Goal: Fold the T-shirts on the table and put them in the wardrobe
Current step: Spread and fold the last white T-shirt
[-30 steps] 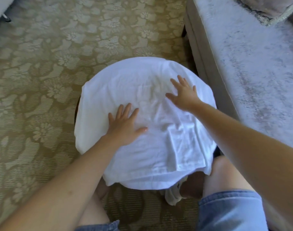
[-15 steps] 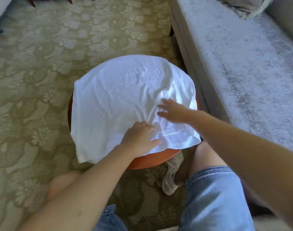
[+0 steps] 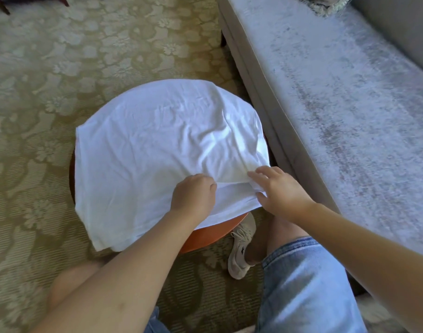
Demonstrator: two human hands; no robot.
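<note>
Now a white T-shirt [image 3: 157, 145] lies spread over a small round counter [image 3: 212, 233], overhanging its rim. The left hand [image 3: 193, 192] grips a fold near the front edge, fingers curled; the right hand [image 3: 280, 188] pinches that fold just beside it. A lopsided pull could drag the T-shirt onto the carpet [image 3: 44, 111].

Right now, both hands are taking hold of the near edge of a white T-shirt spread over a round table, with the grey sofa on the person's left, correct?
Not quite: the head view shows the grey sofa on the person's right, not left. The rest holds: the left hand and right hand take hold of the near edge of the white T-shirt spread over the round table.
</note>
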